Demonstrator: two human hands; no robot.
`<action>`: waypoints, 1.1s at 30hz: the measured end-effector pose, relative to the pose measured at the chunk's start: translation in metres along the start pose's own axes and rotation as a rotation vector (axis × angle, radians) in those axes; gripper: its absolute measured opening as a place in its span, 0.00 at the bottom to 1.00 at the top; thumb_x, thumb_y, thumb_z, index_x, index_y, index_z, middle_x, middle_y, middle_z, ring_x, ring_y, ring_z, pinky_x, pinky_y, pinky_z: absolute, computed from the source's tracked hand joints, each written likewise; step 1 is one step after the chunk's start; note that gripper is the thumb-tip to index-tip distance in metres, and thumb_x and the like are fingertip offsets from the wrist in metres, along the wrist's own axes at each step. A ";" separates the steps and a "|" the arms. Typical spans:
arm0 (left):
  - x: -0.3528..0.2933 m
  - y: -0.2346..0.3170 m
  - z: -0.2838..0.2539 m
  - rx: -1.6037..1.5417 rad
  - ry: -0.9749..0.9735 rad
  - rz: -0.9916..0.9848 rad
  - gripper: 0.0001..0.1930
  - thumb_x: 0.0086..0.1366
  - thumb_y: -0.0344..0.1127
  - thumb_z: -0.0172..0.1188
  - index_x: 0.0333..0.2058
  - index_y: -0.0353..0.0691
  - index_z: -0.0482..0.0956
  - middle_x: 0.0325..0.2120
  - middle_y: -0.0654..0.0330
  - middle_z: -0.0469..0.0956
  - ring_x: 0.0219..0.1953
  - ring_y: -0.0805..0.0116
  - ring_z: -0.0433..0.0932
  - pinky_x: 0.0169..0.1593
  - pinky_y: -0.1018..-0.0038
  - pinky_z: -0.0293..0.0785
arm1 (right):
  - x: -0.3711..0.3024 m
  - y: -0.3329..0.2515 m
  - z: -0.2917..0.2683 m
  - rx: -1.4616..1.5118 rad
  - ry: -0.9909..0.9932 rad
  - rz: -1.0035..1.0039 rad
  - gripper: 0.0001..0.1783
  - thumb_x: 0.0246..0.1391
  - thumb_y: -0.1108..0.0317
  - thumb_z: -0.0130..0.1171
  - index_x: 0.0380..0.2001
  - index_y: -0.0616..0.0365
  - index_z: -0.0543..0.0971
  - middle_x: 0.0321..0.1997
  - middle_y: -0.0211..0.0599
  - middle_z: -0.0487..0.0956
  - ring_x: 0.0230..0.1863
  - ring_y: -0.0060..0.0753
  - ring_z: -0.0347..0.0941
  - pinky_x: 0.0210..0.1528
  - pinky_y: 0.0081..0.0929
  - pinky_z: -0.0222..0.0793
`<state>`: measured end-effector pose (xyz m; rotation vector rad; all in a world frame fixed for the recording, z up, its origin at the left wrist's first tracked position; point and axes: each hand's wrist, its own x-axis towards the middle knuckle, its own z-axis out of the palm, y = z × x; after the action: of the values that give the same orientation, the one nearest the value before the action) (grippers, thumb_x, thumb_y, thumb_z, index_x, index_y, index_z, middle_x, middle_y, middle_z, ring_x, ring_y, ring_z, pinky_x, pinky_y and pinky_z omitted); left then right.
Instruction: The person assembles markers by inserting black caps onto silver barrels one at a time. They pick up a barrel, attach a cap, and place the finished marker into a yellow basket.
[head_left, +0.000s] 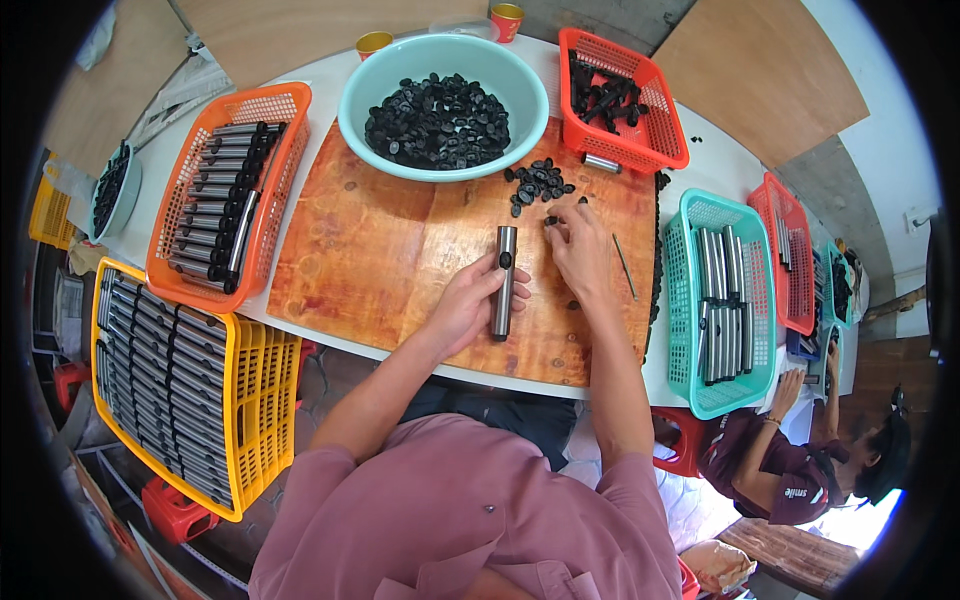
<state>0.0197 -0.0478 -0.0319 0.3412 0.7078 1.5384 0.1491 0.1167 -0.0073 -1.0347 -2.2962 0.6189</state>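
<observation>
My left hand (468,305) is wrapped round a shiny metal tube (503,310), held upright in the picture over the wooden board. A small black oval cap (505,260) sits on the tube's side, near my left thumb. To the right, my right hand (578,250) is closed at its fingertips on a small black cap (551,220). Another dark piece shows at its upper fingertip. Just beyond that hand lies a loose pile of black caps (540,184). A thin metal rod (625,266) lies on the board right of my right hand.
A pale green basin (365,150) of black caps stands at the back. Orange (272,245) and yellow (240,400) baskets of tubes are left. A red basket (660,145) of black parts and a green tube basket (690,385) are right. A co-worker (775,465) sits far right.
</observation>
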 end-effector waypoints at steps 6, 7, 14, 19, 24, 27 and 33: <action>0.002 0.000 0.000 0.016 0.010 -0.013 0.16 0.76 0.35 0.51 0.57 0.32 0.67 0.48 0.50 0.76 0.45 0.64 0.80 0.49 0.66 0.80 | -0.014 0.006 -0.011 0.016 -0.077 0.038 0.14 0.52 0.72 0.67 0.44 0.59 0.83 0.43 0.45 0.80 0.42 0.50 0.80 0.43 0.41 0.75; 0.002 0.001 0.001 0.018 0.009 -0.018 0.17 0.76 0.34 0.52 0.58 0.32 0.67 0.48 0.50 0.76 0.45 0.64 0.80 0.49 0.66 0.81 | -0.015 0.003 -0.012 0.046 -0.080 0.088 0.15 0.52 0.71 0.68 0.44 0.60 0.83 0.43 0.47 0.80 0.42 0.51 0.80 0.44 0.41 0.75; -0.001 0.004 0.001 0.057 -0.044 -0.005 0.28 0.72 0.33 0.58 0.67 0.34 0.61 0.50 0.50 0.76 0.47 0.65 0.80 0.51 0.67 0.81 | -0.016 -0.005 -0.012 0.049 -0.039 0.200 0.14 0.51 0.69 0.69 0.41 0.62 0.83 0.41 0.48 0.80 0.41 0.48 0.80 0.44 0.40 0.75; -0.008 0.007 0.003 0.053 -0.137 -0.001 0.32 0.70 0.30 0.60 0.70 0.36 0.60 0.52 0.53 0.78 0.49 0.65 0.79 0.54 0.69 0.76 | -0.017 0.007 -0.002 0.089 -0.041 0.162 0.12 0.52 0.69 0.68 0.39 0.62 0.83 0.38 0.47 0.79 0.39 0.48 0.80 0.43 0.41 0.75; -0.009 0.004 0.001 0.104 -0.209 0.037 0.31 0.69 0.30 0.60 0.68 0.35 0.63 0.53 0.54 0.78 0.50 0.65 0.79 0.58 0.68 0.74 | -0.017 0.010 0.000 0.083 -0.010 0.116 0.12 0.53 0.69 0.67 0.39 0.63 0.83 0.38 0.47 0.79 0.37 0.47 0.80 0.42 0.41 0.75; -0.009 0.004 0.000 0.112 -0.220 0.053 0.31 0.69 0.30 0.61 0.68 0.34 0.63 0.53 0.54 0.77 0.50 0.64 0.79 0.59 0.67 0.73 | -0.018 0.011 -0.002 0.062 -0.022 0.113 0.12 0.53 0.69 0.67 0.40 0.63 0.83 0.38 0.47 0.79 0.37 0.47 0.80 0.41 0.41 0.74; -0.009 0.006 0.007 0.057 -0.193 0.015 0.27 0.72 0.31 0.58 0.67 0.33 0.64 0.51 0.53 0.78 0.47 0.65 0.80 0.54 0.67 0.77 | -0.029 -0.021 -0.028 0.176 0.106 0.041 0.13 0.49 0.73 0.69 0.40 0.62 0.83 0.37 0.42 0.79 0.32 0.39 0.77 0.34 0.33 0.73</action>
<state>0.0198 -0.0549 -0.0213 0.5313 0.5996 1.4785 0.1723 0.0865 0.0174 -1.0081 -2.0927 0.7496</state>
